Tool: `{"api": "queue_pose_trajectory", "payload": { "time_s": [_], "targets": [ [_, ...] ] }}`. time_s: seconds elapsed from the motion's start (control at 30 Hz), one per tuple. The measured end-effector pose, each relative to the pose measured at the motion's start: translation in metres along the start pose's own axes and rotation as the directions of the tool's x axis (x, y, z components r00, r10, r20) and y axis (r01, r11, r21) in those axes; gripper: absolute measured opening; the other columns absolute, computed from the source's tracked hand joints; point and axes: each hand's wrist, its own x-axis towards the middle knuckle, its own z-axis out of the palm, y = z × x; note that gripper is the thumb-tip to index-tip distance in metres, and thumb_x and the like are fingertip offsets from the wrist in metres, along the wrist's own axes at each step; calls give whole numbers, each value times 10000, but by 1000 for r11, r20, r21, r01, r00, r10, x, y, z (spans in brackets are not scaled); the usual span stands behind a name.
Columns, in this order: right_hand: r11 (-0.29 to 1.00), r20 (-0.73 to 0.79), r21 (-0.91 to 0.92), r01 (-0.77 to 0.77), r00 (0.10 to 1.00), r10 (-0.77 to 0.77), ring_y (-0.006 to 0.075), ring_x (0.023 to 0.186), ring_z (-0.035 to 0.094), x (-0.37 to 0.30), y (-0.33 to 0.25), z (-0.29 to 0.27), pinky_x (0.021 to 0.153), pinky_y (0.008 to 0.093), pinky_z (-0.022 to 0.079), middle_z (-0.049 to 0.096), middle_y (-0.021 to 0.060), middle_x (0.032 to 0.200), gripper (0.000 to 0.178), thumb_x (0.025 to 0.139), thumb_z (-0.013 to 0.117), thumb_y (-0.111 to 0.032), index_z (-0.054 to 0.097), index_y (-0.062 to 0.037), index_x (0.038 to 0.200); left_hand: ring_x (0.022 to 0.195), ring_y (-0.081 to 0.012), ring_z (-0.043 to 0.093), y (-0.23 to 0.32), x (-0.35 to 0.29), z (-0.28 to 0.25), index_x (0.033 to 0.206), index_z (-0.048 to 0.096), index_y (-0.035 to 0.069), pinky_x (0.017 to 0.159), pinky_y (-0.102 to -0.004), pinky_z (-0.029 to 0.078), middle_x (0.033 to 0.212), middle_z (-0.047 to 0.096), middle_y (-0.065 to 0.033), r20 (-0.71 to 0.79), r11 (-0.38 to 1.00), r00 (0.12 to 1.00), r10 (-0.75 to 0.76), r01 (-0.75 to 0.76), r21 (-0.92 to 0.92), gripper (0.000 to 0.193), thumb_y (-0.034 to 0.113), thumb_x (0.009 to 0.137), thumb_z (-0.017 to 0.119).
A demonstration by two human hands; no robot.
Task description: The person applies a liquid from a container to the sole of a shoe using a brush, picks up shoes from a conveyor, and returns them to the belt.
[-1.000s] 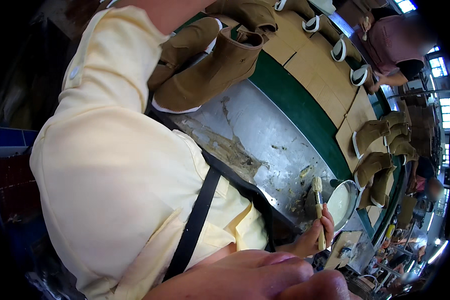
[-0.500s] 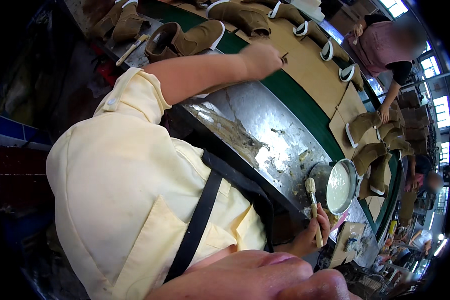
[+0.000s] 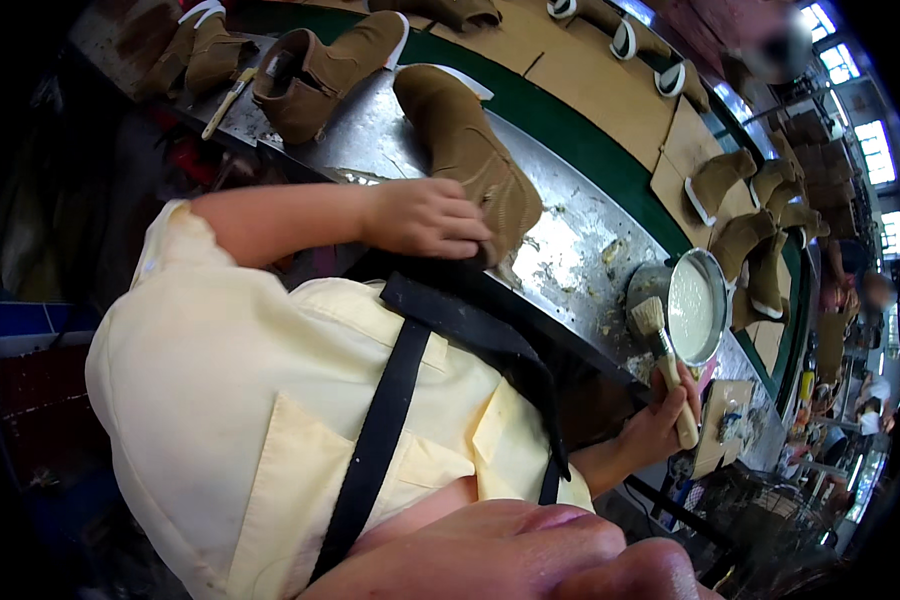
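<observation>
My left hand (image 3: 430,218) is closed on the shaft end of a tan ankle boot (image 3: 460,135), which lies tilted on the metal bench with its toe away from me and an edge of white sole showing. Some of its fingertips are hidden against the boot. In my right hand (image 3: 660,420) is a wooden-handled paintbrush (image 3: 667,362), its pale bristles pointing up beside a metal pot (image 3: 647,284). White liquid (image 3: 690,312) fills much of that pot. To the left of the held boot, another tan boot (image 3: 355,55) rests on the bench.
A second brush (image 3: 228,103) lies near more boots (image 3: 210,52) at the far left. Beyond the metal bench (image 3: 580,255) runs a green belt (image 3: 610,215) bearing cardboard (image 3: 620,115) and several boots (image 3: 720,185). A person (image 3: 705,30) stands across it. Stained cardboard (image 3: 722,428) lies beyond the pot.
My left hand has come back from over the belt and now grips the boot near the bench's front edge. The brush stays in my right hand, higher in view. The view has shifted.
</observation>
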Motion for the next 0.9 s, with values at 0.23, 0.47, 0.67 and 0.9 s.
{"api": "queue_pose_trajectory", "payload": {
  "time_s": [0.23, 0.47, 0.67, 0.9],
  "targets": [
    [1000, -122, 12, 27, 992, -25, 271, 908, 578, 21, 9, -1, 715, 319, 540, 568, 206, 1023, 212, 893, 483, -123, 541, 47, 1004, 1031, -269, 475, 41, -37, 9, 1122, 461, 46, 847, -348, 394, 1172, 458, -133, -218, 579, 540, -813, 713, -395, 521, 317, 732, 676],
    [953, -285, -275, -126, 958, 44, 157, 732, 610, 83, 27, -20, 617, 225, 505, 633, 115, 858, 212, 832, 600, -167, 619, 31, 906, 1027, -197, 458, -15, -47, 30, 1220, 447, 96, 870, -329, 358, 1154, 488, -52, 575, -591, -260, -776, -22, -807, 587, 467, 791, 597],
    [898, -149, -342, -276, 960, 238, 137, 681, 613, 107, 47, -21, 597, 212, 483, 638, 87, 786, 255, 791, 657, -194, 629, 45, 876, 1143, -233, 439, -28, -16, 18, 1240, 409, 79, 986, -365, 326, 1226, 476, -99, 601, -583, -192, -775, -146, -799, 593, 541, 871, 375],
    [883, -102, -320, -344, 939, 329, 152, 649, 624, 108, 52, -25, 594, 214, 472, 634, 93, 751, 307, 787, 667, -235, 630, 59, 868, 1038, -212, 519, -36, -7, 28, 1165, 478, 92, 910, -352, 402, 1134, 541, -75, 632, -637, -201, -749, -45, -769, 576, 551, 816, 486]
  ]
}}
